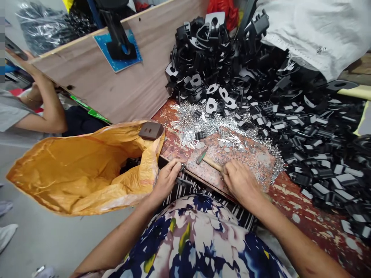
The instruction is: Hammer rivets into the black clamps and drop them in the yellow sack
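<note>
My right hand (pixel 242 180) is closed around the wooden handle of a small hammer (pixel 213 163), whose green-and-dark head rests over a speckled stone slab (pixel 257 164). At the table's front edge, my left hand (pixel 168 175) pinches a black plastic part (pixel 183 180), partly hidden by the fingers and hanging just off the slab. Loose metal pins (pixel 187 133) lie heaped behind the slab and spill onto it. Beyond them rises a big pile of black plastic parts (pixel 203 50), some with pale grey faces.
An open yellow woven sack (pixel 72 170) stands at the left against the table, with a brown block (pixel 150 130) on its rim. A plywood board (pixel 139 85) rises behind. Small black parts (pixel 342 181) cover the right side. A white sack (pixel 321 34) lies behind; another person's arm (pixel 50 100) shows left.
</note>
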`<act>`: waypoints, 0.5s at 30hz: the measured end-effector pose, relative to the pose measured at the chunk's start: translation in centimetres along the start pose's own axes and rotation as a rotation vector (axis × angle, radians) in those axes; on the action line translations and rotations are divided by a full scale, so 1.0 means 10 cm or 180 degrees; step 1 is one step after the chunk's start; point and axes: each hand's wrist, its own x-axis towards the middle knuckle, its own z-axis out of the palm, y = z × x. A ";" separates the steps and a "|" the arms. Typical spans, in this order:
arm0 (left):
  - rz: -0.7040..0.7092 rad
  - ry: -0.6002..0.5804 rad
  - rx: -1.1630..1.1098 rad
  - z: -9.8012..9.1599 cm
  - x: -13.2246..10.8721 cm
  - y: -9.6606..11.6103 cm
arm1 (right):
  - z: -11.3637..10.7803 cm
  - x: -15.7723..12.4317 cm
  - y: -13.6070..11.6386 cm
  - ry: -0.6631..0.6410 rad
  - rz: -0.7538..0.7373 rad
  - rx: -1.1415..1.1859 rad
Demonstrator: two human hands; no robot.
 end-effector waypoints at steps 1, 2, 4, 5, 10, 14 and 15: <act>0.0127 0.0094 0.0116 0.06 0.04 -0.04 | 0.00 -0.03 0.00 -0.0025 0.0124 0.0134; 0.0240 0.0162 0.0226 0.11 0.07 -0.08 | 0.00 -0.05 -0.01 -0.0024 0.0253 0.0227; 0.0364 0.0224 0.0362 0.18 0.12 -0.12 | -0.02 -0.07 -0.03 0.0063 0.0330 0.0209; 0.0376 0.0240 0.0375 0.19 0.13 -0.13 | -0.04 -0.06 -0.04 0.0121 0.0255 0.0092; 0.0364 0.0276 0.0416 0.16 0.11 -0.14 | -0.01 0.04 -0.02 0.0214 -0.0039 -0.0704; 0.0424 0.0296 0.0539 0.16 0.12 -0.12 | 0.02 0.03 0.01 -0.0001 -0.0074 -0.0462; 0.0431 0.0320 0.0552 0.17 0.13 -0.12 | 0.00 0.00 0.02 -0.0085 -0.0024 -0.0257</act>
